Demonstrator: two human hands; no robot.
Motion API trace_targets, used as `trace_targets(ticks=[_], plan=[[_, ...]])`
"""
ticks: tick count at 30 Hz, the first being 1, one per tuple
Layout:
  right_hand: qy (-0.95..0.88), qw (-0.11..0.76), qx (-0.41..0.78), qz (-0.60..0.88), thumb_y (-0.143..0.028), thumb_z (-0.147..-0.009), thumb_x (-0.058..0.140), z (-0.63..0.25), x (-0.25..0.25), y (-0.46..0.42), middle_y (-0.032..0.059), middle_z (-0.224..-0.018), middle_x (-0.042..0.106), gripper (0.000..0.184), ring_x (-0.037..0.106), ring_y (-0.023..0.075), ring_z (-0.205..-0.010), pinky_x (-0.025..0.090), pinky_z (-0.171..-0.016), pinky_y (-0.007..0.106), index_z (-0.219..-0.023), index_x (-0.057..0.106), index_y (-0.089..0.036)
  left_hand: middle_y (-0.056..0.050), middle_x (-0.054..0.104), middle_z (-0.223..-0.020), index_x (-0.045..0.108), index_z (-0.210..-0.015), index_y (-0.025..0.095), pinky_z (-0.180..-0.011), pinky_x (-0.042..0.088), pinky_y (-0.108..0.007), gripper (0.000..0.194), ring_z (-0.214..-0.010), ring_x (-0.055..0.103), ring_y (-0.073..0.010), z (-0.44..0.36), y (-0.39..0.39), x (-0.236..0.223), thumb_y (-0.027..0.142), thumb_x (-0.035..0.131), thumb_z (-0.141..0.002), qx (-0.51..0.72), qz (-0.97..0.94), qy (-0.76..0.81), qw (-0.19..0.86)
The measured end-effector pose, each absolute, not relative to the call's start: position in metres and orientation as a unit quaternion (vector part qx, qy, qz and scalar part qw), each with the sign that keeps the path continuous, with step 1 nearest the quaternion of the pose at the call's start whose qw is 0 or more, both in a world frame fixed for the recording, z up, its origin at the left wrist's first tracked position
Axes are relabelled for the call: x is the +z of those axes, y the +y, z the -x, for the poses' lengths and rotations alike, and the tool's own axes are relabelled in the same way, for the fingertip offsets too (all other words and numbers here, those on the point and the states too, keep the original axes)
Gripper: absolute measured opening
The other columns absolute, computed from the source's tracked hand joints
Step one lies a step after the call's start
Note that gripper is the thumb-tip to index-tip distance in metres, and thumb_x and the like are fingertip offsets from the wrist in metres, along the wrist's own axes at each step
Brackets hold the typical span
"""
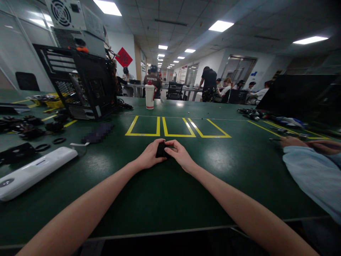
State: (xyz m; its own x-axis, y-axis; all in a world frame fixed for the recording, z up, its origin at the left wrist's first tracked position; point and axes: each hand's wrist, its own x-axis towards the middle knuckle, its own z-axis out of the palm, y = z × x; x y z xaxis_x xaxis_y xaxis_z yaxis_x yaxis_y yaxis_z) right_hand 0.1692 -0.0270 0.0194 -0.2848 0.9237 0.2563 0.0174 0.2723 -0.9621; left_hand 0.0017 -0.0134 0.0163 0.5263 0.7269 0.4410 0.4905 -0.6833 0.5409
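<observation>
Both my forearms reach out over a dark green table [160, 192]. My left hand [149, 156] and my right hand [180, 153] meet at the table's middle, fingers curled around a small black object [161, 150]. The object is mostly hidden between my fingers, so its shape is unclear. Just beyond my hands lie three yellow-taped rectangles [176, 127] on the table.
An open black computer case [80, 85] stands at the back left, with black parts and rings [42, 146] scattered before it. A long white device [32, 171] lies near left. A white cup [149, 96] stands behind. A co-worker's sleeve [311, 174] rests at right. Several people are in the background.
</observation>
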Motion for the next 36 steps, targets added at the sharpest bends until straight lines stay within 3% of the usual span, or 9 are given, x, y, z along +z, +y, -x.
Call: trace_targets(ticks=[5,16,23,31,36], plan=[[-0.632,0.446,0.496,0.394,-0.03,-0.073,0.055,-0.1699,0.0216,-0.027,0.0049,-0.107,0.054,0.033,0.052,0.0166,-0.096,0.04,-0.087,0.036,-0.104,0.052,-0.021,-0.009,0.042,-0.119,0.028,-0.12,0.021,-0.094,0.034,-0.044,0.065,-0.111,0.043,-0.0256,-0.0013,-0.0136,0.0168,0.029,0.063,-0.067,0.33,-0.855,0.355,0.184],[-0.639,0.476,0.486,0.358,-0.029,-0.072,0.057,-0.1692,0.0197,-0.0286,0.0027,-0.1,0.055,0.022,0.054,0.0145,-0.093,0.042,-0.085,0.033,-0.091,0.052,-0.02,-0.009,0.043,-0.118,0.029,-0.12,0.02,-0.094,0.034,-0.043,0.065,-0.11,0.043,-0.0249,-0.0015,-0.0119,0.0142,0.028,0.063,-0.066,0.341,-0.855,0.347,0.18],[-0.638,0.457,0.49,0.38,-0.028,-0.071,0.057,-0.1706,0.0194,-0.0255,0.0049,-0.107,0.054,0.033,0.053,0.0158,-0.095,0.04,-0.087,0.035,-0.103,0.052,-0.021,-0.01,0.043,-0.118,0.029,-0.119,0.02,-0.093,0.034,-0.045,0.065,-0.11,0.043,-0.0261,-0.0028,-0.0109,0.0139,0.027,0.064,-0.065,0.342,-0.854,0.348,0.178],[-0.624,0.473,0.509,0.356,-0.026,-0.069,0.059,-0.1668,0.0227,-0.0299,0.0019,-0.098,0.054,0.022,0.054,0.0141,-0.09,0.043,-0.082,0.032,-0.088,0.051,-0.02,-0.008,0.043,-0.118,0.029,-0.12,0.022,-0.094,0.035,-0.043,0.064,-0.11,0.044,-0.0251,-0.0016,-0.0105,0.0128,0.028,0.064,-0.066,0.342,-0.854,0.349,0.176],[-0.638,0.48,0.485,0.356,-0.026,-0.071,0.057,-0.169,0.0173,-0.0267,0.0023,-0.099,0.054,0.023,0.053,0.0146,-0.094,0.041,-0.085,0.033,-0.092,0.052,-0.02,-0.009,0.042,-0.118,0.028,-0.12,0.021,-0.094,0.035,-0.043,0.063,-0.11,0.043,-0.0255,-0.0022,-0.0126,0.0159,0.028,0.062,-0.067,0.336,-0.857,0.351,0.175]])
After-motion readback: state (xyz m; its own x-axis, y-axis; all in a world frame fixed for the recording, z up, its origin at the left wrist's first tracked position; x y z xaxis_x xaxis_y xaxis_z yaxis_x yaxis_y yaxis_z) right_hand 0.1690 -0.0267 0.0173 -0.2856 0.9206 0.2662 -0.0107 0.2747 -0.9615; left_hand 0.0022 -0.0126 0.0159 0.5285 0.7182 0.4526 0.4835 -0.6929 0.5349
